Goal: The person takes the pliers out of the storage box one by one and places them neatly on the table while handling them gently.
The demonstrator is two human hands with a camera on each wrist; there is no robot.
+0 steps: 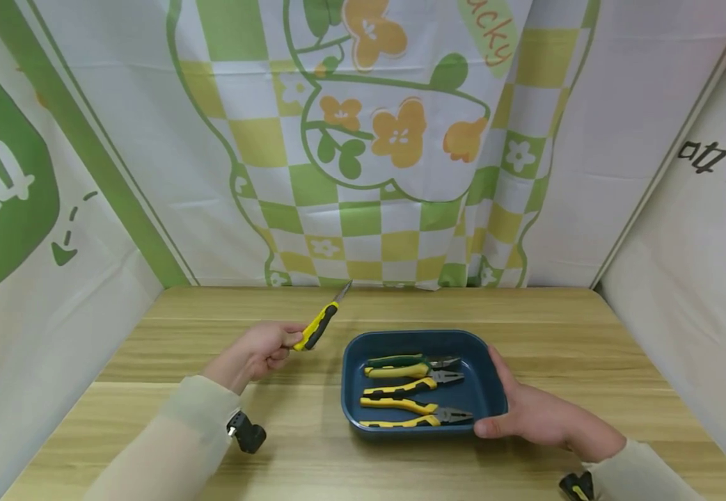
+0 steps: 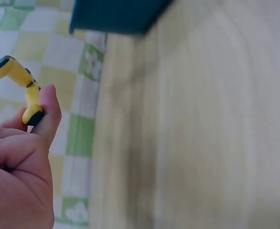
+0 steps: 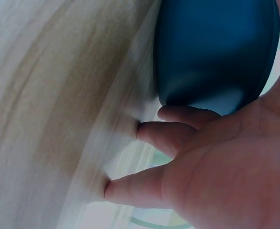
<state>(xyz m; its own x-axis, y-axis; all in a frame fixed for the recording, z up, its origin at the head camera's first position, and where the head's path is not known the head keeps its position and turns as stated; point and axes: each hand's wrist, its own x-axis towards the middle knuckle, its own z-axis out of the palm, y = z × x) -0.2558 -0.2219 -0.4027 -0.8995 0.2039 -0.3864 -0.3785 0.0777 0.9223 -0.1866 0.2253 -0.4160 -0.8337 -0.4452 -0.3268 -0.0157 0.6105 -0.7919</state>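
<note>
My left hand (image 1: 269,348) pinches needle-nose pliers (image 1: 321,327) by the yellow and black handles, raised to the left of a dark blue box (image 1: 425,431). Their pointed tip faces up and away. In the left wrist view, thumb and finger hold the yellow handle (image 2: 32,98); the tip is hidden. Inside the box lie several pliers with yellow, black and green handles, among them front combination pliers (image 1: 453,415), their heads towards the right. My right hand (image 1: 534,414) grips the box's right end, its thumb at the front corner. In the right wrist view, some fingertips (image 3: 113,189) touch the table.
The box stands on a wood-grain table (image 1: 300,445). A checked, flower-printed cloth (image 1: 363,236) hangs behind the table's far edge, with printed cloth walls on both sides. Small dark cameras (image 1: 248,433) sit on both wrists.
</note>
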